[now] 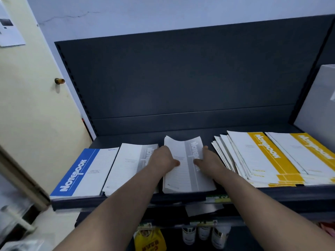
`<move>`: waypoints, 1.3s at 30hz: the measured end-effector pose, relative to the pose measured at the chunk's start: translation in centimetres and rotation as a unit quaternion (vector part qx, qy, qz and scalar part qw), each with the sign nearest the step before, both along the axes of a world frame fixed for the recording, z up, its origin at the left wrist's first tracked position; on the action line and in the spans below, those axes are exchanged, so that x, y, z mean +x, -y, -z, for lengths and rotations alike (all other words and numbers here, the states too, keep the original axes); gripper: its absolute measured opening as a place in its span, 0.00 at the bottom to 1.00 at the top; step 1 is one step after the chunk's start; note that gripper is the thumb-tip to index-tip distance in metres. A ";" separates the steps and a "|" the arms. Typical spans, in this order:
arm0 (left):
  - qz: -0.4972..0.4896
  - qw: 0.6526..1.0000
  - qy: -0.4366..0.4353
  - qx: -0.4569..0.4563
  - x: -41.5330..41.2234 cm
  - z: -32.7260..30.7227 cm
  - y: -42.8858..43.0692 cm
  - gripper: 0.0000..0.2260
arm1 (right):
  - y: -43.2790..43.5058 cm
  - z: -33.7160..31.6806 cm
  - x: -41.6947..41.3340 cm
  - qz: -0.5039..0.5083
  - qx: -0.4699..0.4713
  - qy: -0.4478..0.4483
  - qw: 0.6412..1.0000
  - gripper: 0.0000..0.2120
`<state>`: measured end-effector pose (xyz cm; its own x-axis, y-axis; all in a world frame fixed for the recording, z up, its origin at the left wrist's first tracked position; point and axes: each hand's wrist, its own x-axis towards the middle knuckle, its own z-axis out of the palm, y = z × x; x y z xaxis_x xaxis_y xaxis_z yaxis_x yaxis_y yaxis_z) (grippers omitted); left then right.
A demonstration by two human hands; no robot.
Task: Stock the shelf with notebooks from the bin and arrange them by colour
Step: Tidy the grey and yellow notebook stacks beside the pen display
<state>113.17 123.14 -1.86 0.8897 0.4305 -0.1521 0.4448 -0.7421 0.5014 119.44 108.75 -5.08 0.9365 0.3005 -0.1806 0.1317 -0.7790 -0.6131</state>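
Observation:
A stack of grey-and-white notebooks [186, 178] lies in the middle of the dark shelf [126, 201]. My left hand [161, 158] grips its left edge, thumb on the top cover. My right hand [208, 160] grips its right edge the same way, and the top cover's far end bows upward. A second grey stack [126, 167] lies just left, partly under my left forearm. A blue-and-white stack [85, 173] sits at the shelf's left end. Fanned yellow-and-white notebooks [262, 156] fill the right side. The bin is out of view.
The shelf's dark back panel [181, 78] rises behind the stacks. A white box [319, 105] stands at the far right. A cream door [36, 105] is on the left. Bottles and a yellow packet [150, 240] hang on the level below.

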 end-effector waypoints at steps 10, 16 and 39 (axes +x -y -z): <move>0.069 0.989 0.027 0.131 0.2 0.8 -0.4 0.17 | 0.2 0.1 -1.2 -0.068 -0.116 0.177 0.975 0.21; 0.085 0.988 0.042 0.125 0.1 1.1 -1.3 0.21 | 0.3 0.4 -1.7 -0.067 -0.126 0.174 0.974 0.18; 0.191 0.974 0.116 -0.048 7.7 -0.8 11.4 0.09 | 19.2 -2.4 0.5 0.131 -0.118 0.215 0.961 0.12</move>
<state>120.83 111.76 -1.06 0.9974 0.0547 0.0479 0.0122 -0.7757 0.6310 119.97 89.55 -2.72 0.9778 0.0423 0.2050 0.1131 -0.9308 -0.3475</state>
